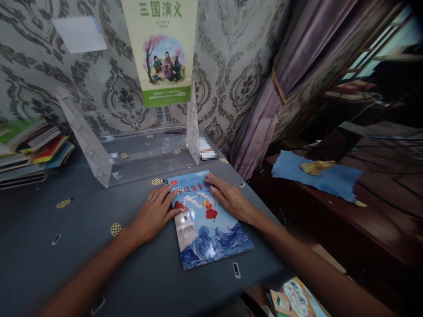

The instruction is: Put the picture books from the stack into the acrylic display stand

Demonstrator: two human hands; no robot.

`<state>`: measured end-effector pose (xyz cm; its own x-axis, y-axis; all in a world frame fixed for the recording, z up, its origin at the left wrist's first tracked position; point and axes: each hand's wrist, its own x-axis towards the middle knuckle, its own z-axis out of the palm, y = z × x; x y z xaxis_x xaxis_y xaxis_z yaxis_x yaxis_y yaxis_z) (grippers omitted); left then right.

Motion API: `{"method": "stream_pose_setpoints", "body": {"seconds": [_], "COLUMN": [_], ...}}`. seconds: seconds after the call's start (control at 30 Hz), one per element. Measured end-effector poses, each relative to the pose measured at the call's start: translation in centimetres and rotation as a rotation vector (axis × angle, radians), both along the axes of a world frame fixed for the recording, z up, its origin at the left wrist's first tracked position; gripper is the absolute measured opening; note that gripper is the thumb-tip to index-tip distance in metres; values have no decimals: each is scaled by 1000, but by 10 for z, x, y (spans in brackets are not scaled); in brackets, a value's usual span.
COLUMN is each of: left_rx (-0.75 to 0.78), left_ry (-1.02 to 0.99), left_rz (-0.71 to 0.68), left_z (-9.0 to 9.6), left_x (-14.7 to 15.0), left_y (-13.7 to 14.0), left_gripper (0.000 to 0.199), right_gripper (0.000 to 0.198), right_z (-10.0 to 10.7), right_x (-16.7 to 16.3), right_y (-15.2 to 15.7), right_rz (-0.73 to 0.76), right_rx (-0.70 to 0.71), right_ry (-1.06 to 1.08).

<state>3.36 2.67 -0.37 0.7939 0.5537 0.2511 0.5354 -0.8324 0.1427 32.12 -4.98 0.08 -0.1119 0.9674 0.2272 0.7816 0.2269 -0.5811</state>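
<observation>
Clock from view centre: patterned wallpaper (pixel 228 53) at 12, white sheet (pixel 79 34) at 10, uneven book pile (pixel 36 152) at 9; mauve curtain (pixel 294 70) at 2, gathered by yellowish tie (pixel 278 86), window (pixel 375 50) farther out, also 2; red-brown table (pixel 393 193) at 3, blue cloth (pixel 287 169) on it, yellowish lump (pixel 317 167) on cloth, can't identify; orange-covered book (pixel 294 299) low at 5

Book (pixel 209 220) blue, wave-patterned; table (pixel 139 273) slate grey; curtain (pixel 294 57) mauve; wallpaper (pixel 228 57) grey damask.
</observation>
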Motion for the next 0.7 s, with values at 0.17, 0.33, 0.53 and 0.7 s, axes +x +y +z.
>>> {"method": "stream_pose_setpoints", "body": {"seconds": [0.17,0.33,0.53,0.7], "left_rx": [-7,-8,2,6], "left_ry": [-32,-51,-51,-36], "left_rz": [-10,-26,-18,-21], "left_z": [-1,2,2,1], "left_x": [0,-1,-1,0], "left_y": [0,-1,-2,-1], "left_gripper": [55,52,52,52], "right_gripper": [52,47,60,82], "right_z": [2,2,-1,-9], "right_x": [-4,-9,-11,-6], "right_y": [-29,-62,-104,-123], "right_rz": [-39,-77,-22,64], "right_rx": [-25,-33,-46,34], "right_ry": [-54,-131,-237,-290]}}
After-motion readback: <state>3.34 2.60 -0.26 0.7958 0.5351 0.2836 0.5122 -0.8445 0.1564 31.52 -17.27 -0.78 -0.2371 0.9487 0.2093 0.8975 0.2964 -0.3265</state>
